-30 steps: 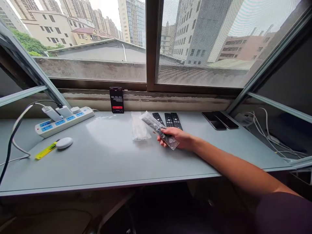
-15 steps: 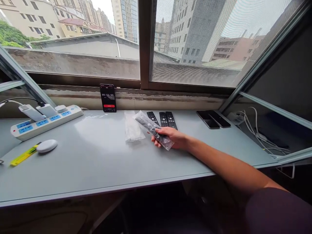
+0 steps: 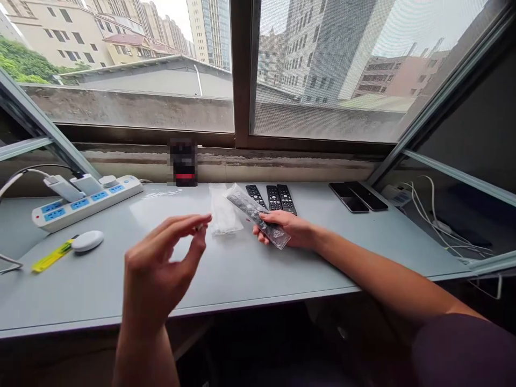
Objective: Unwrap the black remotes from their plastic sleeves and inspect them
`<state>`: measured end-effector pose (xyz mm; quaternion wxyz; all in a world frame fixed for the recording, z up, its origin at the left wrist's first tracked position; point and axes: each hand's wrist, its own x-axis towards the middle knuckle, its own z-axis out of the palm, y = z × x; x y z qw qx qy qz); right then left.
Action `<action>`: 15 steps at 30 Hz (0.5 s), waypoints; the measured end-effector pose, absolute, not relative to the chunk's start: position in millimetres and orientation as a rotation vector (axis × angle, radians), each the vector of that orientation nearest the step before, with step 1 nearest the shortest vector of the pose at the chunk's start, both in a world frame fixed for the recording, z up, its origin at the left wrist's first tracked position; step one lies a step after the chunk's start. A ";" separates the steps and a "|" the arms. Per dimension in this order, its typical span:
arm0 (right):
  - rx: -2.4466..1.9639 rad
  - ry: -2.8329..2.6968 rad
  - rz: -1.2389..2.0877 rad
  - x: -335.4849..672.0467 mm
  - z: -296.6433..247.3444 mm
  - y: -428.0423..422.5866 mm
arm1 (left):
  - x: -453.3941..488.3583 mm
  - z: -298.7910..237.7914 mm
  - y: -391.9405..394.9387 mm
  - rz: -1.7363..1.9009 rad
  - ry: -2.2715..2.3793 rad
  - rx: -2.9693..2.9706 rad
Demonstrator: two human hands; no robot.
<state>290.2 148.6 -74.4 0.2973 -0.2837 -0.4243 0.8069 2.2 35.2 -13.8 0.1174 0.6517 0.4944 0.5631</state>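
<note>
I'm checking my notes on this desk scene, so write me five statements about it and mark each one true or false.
1. The right hand holds a bagged remote. True.
2. The left hand is touching the power strip. False: the left hand is raised over the near part of the desk, apart from the power strip.
3. Three unwrapped remotes lie beyond the right hand. True.
4. The two phones lying flat are at the left end of the desk. False: those phones lie toward its right end.
5. Clear plastic lies on the desk to the left of the right hand. True.
</note>
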 end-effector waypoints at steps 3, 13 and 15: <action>-0.756 -1.152 2.133 290.3 -75.8 148.5 | -32.2 -8.7 95.7 1.487 1.686 1.967; -0.786 -1.099 2.131 288.6 -70.0 146.1 | -166.3 3.6 119.4 0.604 2.747 1.462; -0.783 -1.073 2.119 288.9 -71.0 146.6 | -179.0 -0.8 108.0 0.438 2.785 1.470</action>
